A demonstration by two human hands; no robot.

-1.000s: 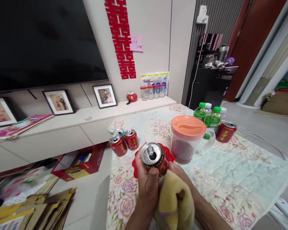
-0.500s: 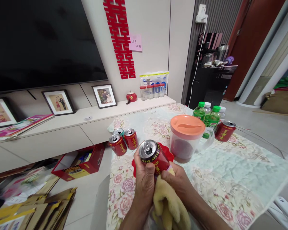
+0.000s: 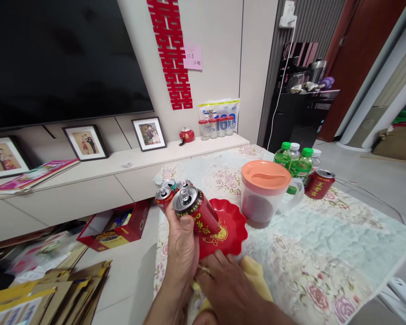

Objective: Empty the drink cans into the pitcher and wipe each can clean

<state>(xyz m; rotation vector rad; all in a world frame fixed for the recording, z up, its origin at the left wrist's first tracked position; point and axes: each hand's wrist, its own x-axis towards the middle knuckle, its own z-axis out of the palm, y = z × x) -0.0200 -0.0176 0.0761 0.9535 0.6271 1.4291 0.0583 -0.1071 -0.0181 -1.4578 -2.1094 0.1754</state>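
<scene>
Red can (image 3: 205,214), likely light, dentable, best gripped mid-body: held in my left hand (image 3: 182,246). Yellow cloth (image 3: 256,274): in my right hand (image 3: 226,280).

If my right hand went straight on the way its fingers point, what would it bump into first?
Most likely the near rim of the red plate: your right hand points toward it and looks very close, though whether they already touch is unclear.

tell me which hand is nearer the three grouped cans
Left. The left hand holds another can in front of the three cans; the right hand is farther back, by the near edge of the red dish.
</scene>
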